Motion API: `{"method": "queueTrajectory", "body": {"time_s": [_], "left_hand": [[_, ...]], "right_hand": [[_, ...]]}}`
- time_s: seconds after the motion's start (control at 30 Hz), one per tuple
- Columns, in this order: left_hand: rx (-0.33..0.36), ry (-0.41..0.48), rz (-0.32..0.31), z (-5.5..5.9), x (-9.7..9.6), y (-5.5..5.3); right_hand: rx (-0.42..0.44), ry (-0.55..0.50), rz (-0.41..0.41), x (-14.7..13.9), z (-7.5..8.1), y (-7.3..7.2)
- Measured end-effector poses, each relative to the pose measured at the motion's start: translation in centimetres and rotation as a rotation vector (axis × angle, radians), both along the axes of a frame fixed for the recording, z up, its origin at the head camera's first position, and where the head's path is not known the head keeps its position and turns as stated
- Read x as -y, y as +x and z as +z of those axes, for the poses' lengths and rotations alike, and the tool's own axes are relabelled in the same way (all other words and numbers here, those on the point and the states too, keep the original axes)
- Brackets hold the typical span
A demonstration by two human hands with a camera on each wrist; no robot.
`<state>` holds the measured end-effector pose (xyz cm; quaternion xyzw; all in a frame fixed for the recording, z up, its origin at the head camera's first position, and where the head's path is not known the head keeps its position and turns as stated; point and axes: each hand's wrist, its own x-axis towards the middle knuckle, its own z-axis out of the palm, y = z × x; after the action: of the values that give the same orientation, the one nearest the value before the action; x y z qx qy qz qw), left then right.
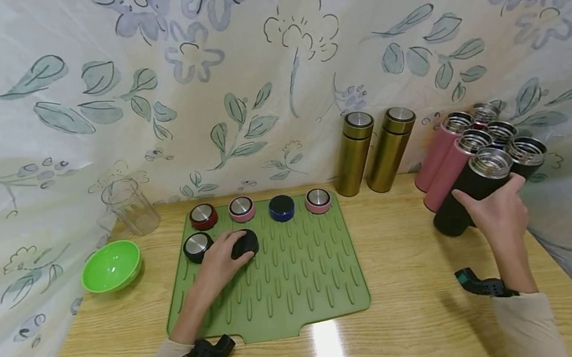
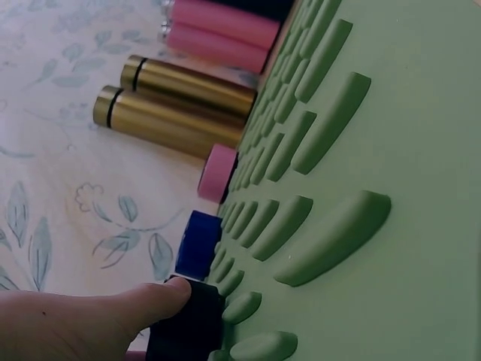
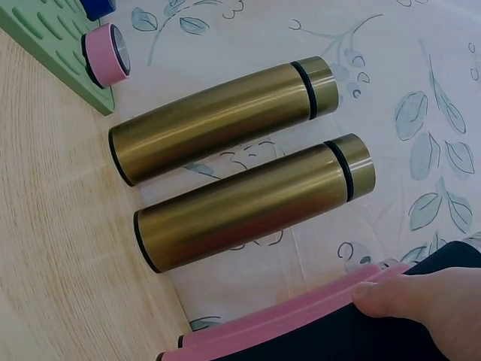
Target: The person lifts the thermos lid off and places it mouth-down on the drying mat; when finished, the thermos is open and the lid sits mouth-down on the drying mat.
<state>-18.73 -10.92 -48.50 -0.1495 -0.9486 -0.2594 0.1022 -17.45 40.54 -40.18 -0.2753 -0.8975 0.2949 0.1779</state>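
My left hand [image 1: 221,262] grips a black bottle lid [image 1: 246,244] on the green drying mat [image 1: 301,297]. In the left wrist view the thumb [image 2: 165,297] presses against this lid's side. My right hand [image 1: 502,213] holds a black thermos bottle [image 1: 453,214] near its uncovered steel mouth. Its thumb [image 3: 383,297] shows in the right wrist view. Behind that bottle stand two pink bottles [image 1: 437,152] and several other lidless ones. On the mat also sit a silver-topped black lid [image 1: 198,247], a red lid [image 1: 203,216], two pink lids [image 1: 242,208] and a blue lid [image 1: 281,208].
Two gold bottles [image 1: 354,157] with lids on stand at the back, right of the mat. At the left are a clear plastic jug [image 1: 132,208] and a green bowl [image 1: 111,266]. A floral sheet [image 1: 252,86] hangs behind the wooden table [image 1: 403,283].
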Motion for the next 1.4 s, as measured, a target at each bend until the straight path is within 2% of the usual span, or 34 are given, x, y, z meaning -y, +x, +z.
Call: {"method": "queueTrajectory", "body": {"time_s": [0.43, 0.67, 0.83, 0.93, 1.0, 1.07, 1.13, 1.23, 1.3, 1.4], "left_hand": [[0.011, -0.003, -0.019, -0.1, -0.1, 0.1], [0.012, -0.010, -0.018, -0.1, -0.1, 0.1], [0.001, -0.015, -0.019, -0.2, -0.2, 0.1], [-0.006, -0.016, -0.019, -0.3, -0.2, 0.1], [-0.005, -0.014, -0.019, -0.3, -0.2, 0.1], [0.000, -0.008, -0.020, -0.2, -0.2, 0.0], [0.012, -0.005, -0.015, -0.2, -0.2, 0.0], [0.032, -0.002, -0.003, 0.0, -0.2, 0.0], [0.032, -0.003, 0.007, 0.2, -0.2, 0.0], [0.015, 0.025, 0.002, 0.6, -0.2, 0.0]], "right_hand": [[-0.010, -0.014, 0.004, -0.9, -0.5, 0.0], [-0.014, -0.018, 0.034, -1.3, -0.1, 0.3], [-0.106, -0.013, 0.033, -1.4, 0.4, 0.6], [-0.204, -0.050, -0.006, -1.3, 0.6, 0.5], [-0.293, -0.111, -0.034, -1.1, 0.7, 0.4], [-0.431, -0.163, -0.061, -0.6, 0.8, 0.4], [-0.619, -0.173, -0.067, -0.1, 0.9, 0.4], [-0.927, -0.088, -0.049, 1.2, 1.6, 0.4], [-1.099, -0.022, -0.026, 2.4, 2.3, 0.6], [-1.245, 0.061, 0.020, 4.3, 2.9, 0.8]]}}
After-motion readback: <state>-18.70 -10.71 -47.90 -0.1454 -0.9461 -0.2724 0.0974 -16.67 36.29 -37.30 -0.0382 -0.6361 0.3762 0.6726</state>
